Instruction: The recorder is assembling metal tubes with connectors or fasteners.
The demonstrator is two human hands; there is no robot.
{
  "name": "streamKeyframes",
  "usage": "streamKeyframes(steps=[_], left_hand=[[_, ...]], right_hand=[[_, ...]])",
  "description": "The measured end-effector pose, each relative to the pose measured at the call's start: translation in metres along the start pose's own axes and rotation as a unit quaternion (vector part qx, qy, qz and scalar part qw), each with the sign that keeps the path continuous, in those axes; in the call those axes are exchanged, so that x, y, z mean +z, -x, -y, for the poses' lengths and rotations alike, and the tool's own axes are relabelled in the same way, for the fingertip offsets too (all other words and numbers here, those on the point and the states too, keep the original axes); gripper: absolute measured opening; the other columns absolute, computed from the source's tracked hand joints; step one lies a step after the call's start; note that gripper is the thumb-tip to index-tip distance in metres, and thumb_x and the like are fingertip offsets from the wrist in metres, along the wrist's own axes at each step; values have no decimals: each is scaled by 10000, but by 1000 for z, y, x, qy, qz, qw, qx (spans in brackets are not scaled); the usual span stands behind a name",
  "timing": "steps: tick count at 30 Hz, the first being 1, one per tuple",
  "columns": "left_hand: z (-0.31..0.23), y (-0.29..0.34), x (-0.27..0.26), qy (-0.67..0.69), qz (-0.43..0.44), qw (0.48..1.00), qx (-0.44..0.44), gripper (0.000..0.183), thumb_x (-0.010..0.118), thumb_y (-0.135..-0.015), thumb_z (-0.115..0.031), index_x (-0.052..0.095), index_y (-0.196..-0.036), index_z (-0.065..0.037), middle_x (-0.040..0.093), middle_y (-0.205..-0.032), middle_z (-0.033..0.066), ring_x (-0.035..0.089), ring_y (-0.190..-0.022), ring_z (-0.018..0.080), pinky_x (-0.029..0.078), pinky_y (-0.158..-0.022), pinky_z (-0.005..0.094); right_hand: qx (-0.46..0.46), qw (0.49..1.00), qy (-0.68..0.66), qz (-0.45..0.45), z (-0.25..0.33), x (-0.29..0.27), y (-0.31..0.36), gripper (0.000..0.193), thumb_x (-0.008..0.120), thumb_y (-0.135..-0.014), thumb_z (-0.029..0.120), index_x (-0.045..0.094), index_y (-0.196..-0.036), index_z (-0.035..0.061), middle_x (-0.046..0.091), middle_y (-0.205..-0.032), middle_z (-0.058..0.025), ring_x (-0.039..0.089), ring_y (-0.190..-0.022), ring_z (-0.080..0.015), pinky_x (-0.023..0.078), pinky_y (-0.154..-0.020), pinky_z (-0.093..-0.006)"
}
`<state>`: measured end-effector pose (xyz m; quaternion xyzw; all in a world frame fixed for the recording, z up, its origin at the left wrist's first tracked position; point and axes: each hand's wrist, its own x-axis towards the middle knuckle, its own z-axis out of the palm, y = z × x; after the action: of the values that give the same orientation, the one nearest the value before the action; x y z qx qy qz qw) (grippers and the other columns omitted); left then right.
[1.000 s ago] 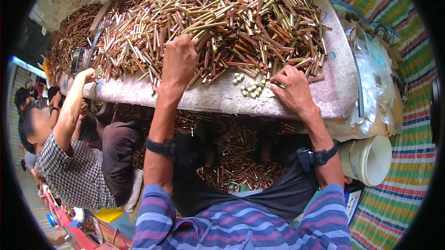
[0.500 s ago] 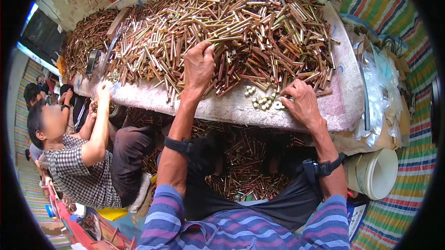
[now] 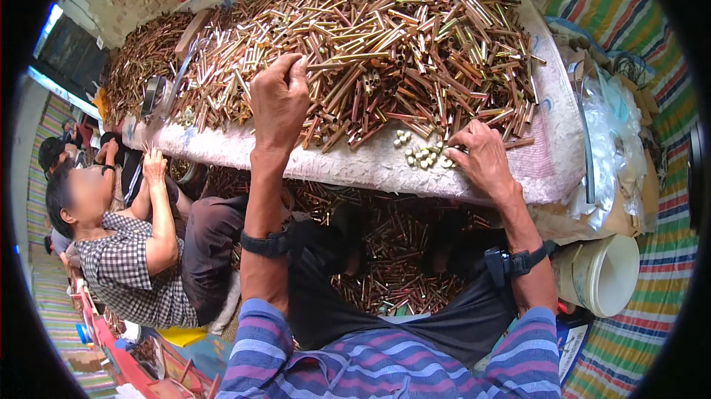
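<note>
My left hand (image 3: 280, 103) is over the front of a big heap of thin copper-coloured metal tubes (image 3: 385, 29), its fingers curled and thumb pressed to the index finger. What it pinches, if anything, is hidden. My right hand (image 3: 483, 158) rests low at the padded table's front, beside a small cluster of short brass-coloured pieces (image 3: 424, 156) like little caps or nuts. Its fingers are bent in, with thumb and forefinger together at the cluster's right side. Anything between them is too small to make out.
A co-worker (image 3: 133, 266) in a checked shirt sits at the left, hands raised by the table edge. More tubes (image 3: 385, 288) lie below the table. Clear plastic bags (image 3: 611, 147) and a white bucket (image 3: 600, 277) stand at the right.
My left hand has moved left across the tubes. My right hand stays by the brass pieces, its fingers drawn in a little. The co-worker's raised hand has lowered slightly.
</note>
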<state>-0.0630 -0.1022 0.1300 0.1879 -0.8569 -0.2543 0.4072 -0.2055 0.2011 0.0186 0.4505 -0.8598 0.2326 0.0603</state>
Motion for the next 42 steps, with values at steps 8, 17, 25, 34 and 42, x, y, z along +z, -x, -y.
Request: streamKeyframes(steps=[8,17,25,34,42], left_hand=[[-24,33,-27,1,43,999,-30,176,625,-968,-100,707,-1044,37,690,-756,176,632,-628,167,478,-586,335],[-9,83,9,41,175,982,-48,176,651,-930,-107,700,-1030,30,679,-807,253,692,-730,379,514,-656,414],[15,88,48,222,241,918,-221,225,700,-959,-188,730,-1021,27,627,-675,0,488,-527,41,372,-492,247],[27,106,71,112,248,959,-81,222,720,-918,-189,697,-904,31,550,-713,72,523,-678,145,417,-623,335],[14,113,70,62,221,972,46,122,629,-956,-100,600,-928,15,562,-867,165,549,-828,346,438,-742,426]], right_hand=[[-36,996,-71,-39,-5,-2,2,172,786,-784,150,659,-829,43,606,-847,-109,609,-874,-308,448,-769,-435],[14,990,-133,-41,0,-9,0,193,731,-867,110,581,-910,-4,648,-790,-173,648,-743,-366,496,-681,-453],[51,981,-181,-42,4,-8,-1,175,731,-886,116,627,-960,-4,709,-853,-182,711,-776,-311,543,-688,-396],[120,920,-372,-18,11,-6,-5,188,691,-932,65,699,-1103,-9,732,-956,-44,666,-862,-96,538,-773,-251],[121,877,-465,2,32,-11,-11,195,706,-940,94,727,-1112,5,721,-951,-10,630,-810,-58,519,-727,-220]])
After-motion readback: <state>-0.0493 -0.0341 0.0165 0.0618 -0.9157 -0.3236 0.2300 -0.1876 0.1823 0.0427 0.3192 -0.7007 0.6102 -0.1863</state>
